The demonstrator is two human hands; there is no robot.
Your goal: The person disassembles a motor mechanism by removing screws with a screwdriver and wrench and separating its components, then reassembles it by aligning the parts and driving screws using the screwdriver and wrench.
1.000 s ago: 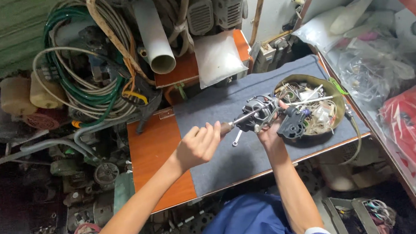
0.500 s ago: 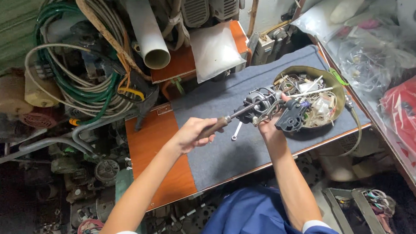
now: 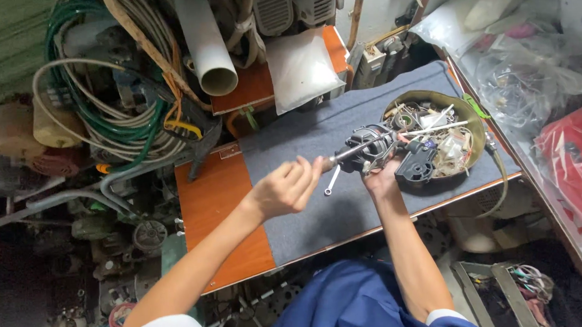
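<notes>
Above the grey mat [image 3: 316, 149] on the orange table [image 3: 211, 200], beside a round bowl [image 3: 475, 119] of parts: small motor [image 3: 369, 150] cradled in right hand [image 3: 383, 176], left hand [image 3: 285, 186] closed around screwdriver [image 3: 340, 158], small wrench [image 3: 331, 181] lying beneath.
</notes>
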